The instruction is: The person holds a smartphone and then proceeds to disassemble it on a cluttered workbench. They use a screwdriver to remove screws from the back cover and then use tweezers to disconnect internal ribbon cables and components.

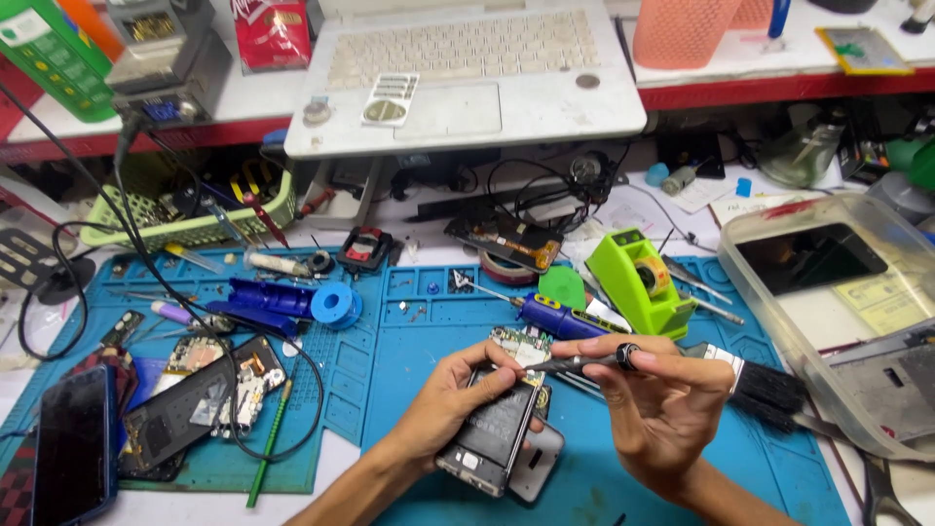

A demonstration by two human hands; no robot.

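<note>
My left hand [450, 397] grips an opened phone [495, 429] by its left edge; the phone lies face down on the blue work mat [643, 487] with its battery and green circuit board [521, 343] exposed. My right hand [662, 397] holds a thin black tool [582, 363] like a pen, its tip pointing left at the phone's upper end beside the circuit board. A second grey phone part [539, 468] sticks out under the phone.
A blue electric screwdriver [560, 319], a green tape dispenser [638, 282] and a black brush [765, 388] lie just beyond my hands. Dismantled phones [209, 394] sit at left, a clear plastic box [828, 312] at right, and a white laptop [467, 68] on the shelf.
</note>
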